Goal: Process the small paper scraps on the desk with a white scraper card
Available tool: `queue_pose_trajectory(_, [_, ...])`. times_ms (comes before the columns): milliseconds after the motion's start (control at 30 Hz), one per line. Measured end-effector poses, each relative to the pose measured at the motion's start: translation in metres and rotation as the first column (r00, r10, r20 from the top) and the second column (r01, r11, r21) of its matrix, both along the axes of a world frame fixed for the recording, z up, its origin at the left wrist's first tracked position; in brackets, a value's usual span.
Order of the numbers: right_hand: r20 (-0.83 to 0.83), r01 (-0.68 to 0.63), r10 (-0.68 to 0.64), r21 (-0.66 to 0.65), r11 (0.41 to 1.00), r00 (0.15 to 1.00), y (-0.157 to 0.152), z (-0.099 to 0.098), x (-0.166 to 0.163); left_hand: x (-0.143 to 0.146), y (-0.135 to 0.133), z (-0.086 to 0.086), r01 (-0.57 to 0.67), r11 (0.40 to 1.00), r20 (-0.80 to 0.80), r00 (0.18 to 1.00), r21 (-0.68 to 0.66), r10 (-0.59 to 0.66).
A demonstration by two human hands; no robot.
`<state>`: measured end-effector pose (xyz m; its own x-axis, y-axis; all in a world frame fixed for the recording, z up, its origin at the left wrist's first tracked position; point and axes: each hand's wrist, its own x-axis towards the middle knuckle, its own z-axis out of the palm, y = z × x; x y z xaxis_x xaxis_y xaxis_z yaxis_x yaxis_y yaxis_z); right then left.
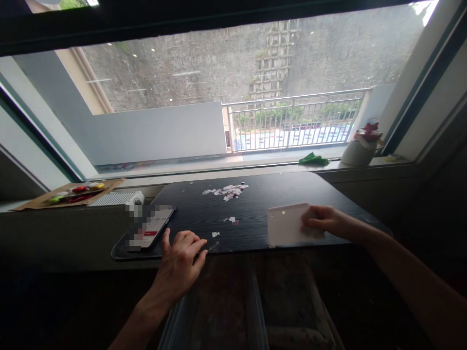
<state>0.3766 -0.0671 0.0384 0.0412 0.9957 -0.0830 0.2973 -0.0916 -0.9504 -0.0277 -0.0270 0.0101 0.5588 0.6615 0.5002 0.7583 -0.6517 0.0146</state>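
Note:
My right hand (323,218) grips the right side of a thin white panel with rounded corners (286,226), low over the dark tabletop; I cannot tell whether it is a tray or a flat board. At the table's front edge, my left hand (184,255) has thumb and forefinger brought together around a small, see-through thing (213,247) too faint to name. A few loose paper scraps (232,220) lie just beyond that hand, with a single scrap (215,234) closest to its fingertips. Farther back, a heap of small pale paper pieces (233,190) rests on the table (280,189).
A phone with a lit screen (153,226) lies at the table's left. On the sill are brown paper with colourful items (78,192), a green cloth-like thing (314,159) and a white pot-like object (359,150). Below the front edge stands a clear-sided container (257,301).

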Motion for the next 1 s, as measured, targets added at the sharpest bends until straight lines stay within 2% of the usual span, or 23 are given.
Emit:
queue_pose_trajectory(167, [0.008, -0.011, 0.012, -0.058, 0.998, 1.0, -0.003, 0.001, -0.001, -0.002, 0.003, -0.003, 0.009, 1.0, 0.005, 1.0, -0.003, -0.009])
queue_pose_trajectory(367, [-0.036, -0.003, 0.0, -0.074, 0.997, 0.999, -0.004, -0.006, 0.002, 0.002, -0.001, 0.002, -0.006, 1.0, 0.028, 1.0, 0.003, 0.006])
queue_pose_trajectory(600, [-0.046, 0.08, -0.083, -0.066, 0.995, 0.996, -0.009, -0.007, 0.016, 0.014, -0.005, 0.007, -0.008, 1.0, 0.05, 0.999, 0.006, 0.008])
queue_pose_trajectory(867, [-0.091, 0.044, -0.05, -0.067, 0.997, 0.995, 0.0, -0.009, -0.013, 0.021, -0.006, 0.008, 0.029, 1.0, 0.04, 0.999, 0.007, -0.029])
queue_pose_trajectory(1000, [-0.089, 0.096, -0.099, -0.042, 0.995, 0.991, 0.003, -0.005, -0.015, 0.046, -0.01, 0.018, 0.087, 0.995, 0.047, 0.995, -0.056, -0.085])
